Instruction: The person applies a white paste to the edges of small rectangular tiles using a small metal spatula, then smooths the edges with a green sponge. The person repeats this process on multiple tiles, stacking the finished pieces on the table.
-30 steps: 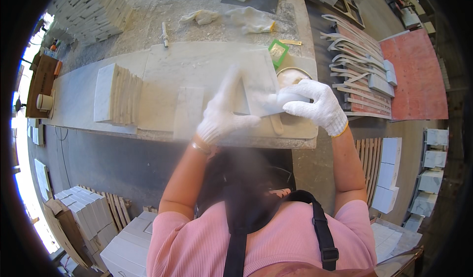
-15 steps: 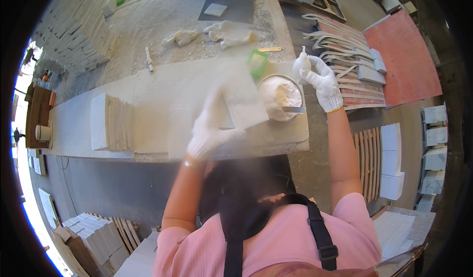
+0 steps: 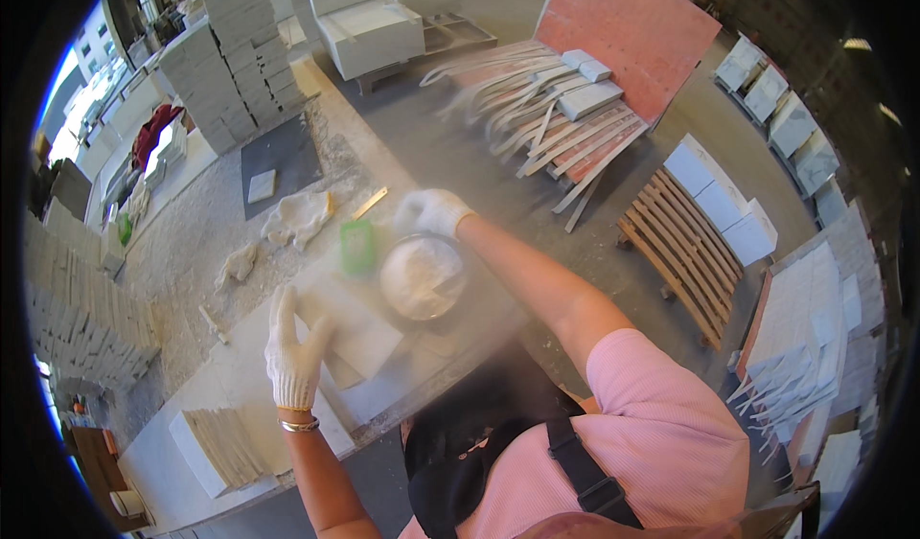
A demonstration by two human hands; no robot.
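My left hand (image 3: 292,347), in a white knit glove, lies flat with its fingers spread on a pale square tile (image 3: 362,336) on the dusty workbench (image 3: 230,386). Just right of the tile sits a round bowl (image 3: 423,276) filled with white powder or paste. My right hand (image 3: 433,211), also gloved, is curled at the bowl's far rim; what it grips is hidden. A small green object (image 3: 357,247) lies beside the bowl on its left. A haze of dust hangs over the bench.
A row of thin tiles stands on edge (image 3: 222,443) at the bench's near left. Crumpled cloths (image 3: 299,215) and a small tile (image 3: 261,186) lie farther back. Stacked slabs (image 3: 240,36), white strips on a red board (image 3: 565,108) and a wooden pallet (image 3: 685,242) surround the bench.
My right hand has left the tile and moved to the bowl's far rim. The left hand now lies flat on the tile. My head has turned, swinging the whole view.
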